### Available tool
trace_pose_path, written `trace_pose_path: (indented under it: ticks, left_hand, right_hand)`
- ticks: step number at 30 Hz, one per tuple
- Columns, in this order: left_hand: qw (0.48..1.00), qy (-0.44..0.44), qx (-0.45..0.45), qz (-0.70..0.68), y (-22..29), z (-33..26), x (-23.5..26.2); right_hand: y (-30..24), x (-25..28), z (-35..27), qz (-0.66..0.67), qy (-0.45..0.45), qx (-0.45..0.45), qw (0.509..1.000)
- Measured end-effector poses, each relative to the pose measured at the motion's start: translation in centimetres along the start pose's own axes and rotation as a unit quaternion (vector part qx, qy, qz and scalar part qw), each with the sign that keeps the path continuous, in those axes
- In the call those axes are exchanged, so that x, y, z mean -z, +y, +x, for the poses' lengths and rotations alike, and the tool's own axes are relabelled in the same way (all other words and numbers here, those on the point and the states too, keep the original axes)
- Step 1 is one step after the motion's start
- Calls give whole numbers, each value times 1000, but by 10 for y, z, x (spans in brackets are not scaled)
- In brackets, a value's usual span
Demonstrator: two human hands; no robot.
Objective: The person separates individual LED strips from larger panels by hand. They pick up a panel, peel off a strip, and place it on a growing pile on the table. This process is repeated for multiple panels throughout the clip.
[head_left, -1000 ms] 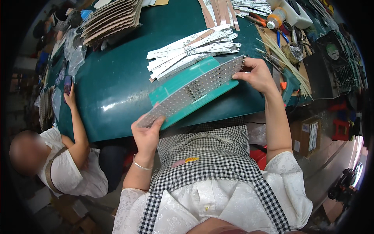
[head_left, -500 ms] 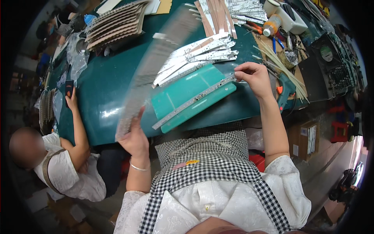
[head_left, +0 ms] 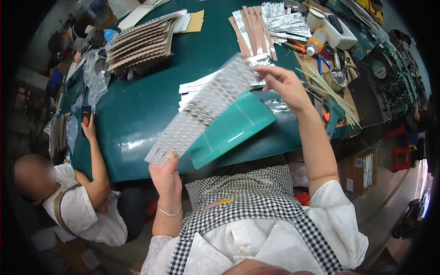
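Observation:
My left hand (head_left: 166,181) grips the near corner of a pale circuit board panel (head_left: 176,136), thumb on top. Rows of small yellowish components dot the panel, which slants up and away to the right; its far end is blurred. At that far end is my right hand (head_left: 288,89), index finger stretched toward the edge and thumb apart; whether it touches the panel I cannot tell. Partly beneath the panel, a green plastic tray (head_left: 238,126) lies at the table's near edge. White strips (head_left: 190,87) lie behind the panel, largely covered by it.
Brown and white strips (head_left: 252,30) lie at the back beside a bottle (head_left: 316,42). A glue gun (head_left: 333,117) and thin sticks (head_left: 327,85) sit at right. Stacked boards (head_left: 140,41) stand back left. Another person (head_left: 87,206) sits at left holding a phone (head_left: 86,117).
The panel in my left hand has swung down over the green tray. My right hand has let go of the narrow strip and moved left to the panel's far end.

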State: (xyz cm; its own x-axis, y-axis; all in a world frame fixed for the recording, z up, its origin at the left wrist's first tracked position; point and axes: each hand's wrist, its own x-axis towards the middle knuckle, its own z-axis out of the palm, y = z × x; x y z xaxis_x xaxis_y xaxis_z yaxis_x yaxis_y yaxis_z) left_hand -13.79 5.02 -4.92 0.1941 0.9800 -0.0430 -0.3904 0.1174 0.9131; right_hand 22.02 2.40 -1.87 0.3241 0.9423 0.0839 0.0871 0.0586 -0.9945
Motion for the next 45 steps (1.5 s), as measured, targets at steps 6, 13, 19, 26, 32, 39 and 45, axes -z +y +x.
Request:
trace_pose_path:
  ticks: [6, 13, 19, 26, 32, 39, 45]
  left_hand:
    - [986, -71, 46, 142, -5, -13, -14]
    - [984, -103, 68, 128, 1, 13, -14]
    - [975, -100, 38, 195, -5, 15, -19]
    - [975, -98, 43, 194, -6, 21, -20]
    - [969, -96, 43, 226, -5, 22, -21]
    - [966, -102, 81, 221, 1, 18, -23]
    - [957, -87, -4, 276, -5, 14, -20]
  right_hand:
    - [24, 12, -42, -19, -37, -63, 997]
    - [11, 12, -32, -140, -103, -46, 984]
    - [21, 11, -31, -86, -65, 2, 994]
    - [19, 15, -28, -94, -79, -13, 992]
    - [21, 18, -29, -126, -78, -5, 989]
    - [22, 16, -28, -134, -65, 20, 989]
    - [25, 16, -26, -210, -56, 26, 976]
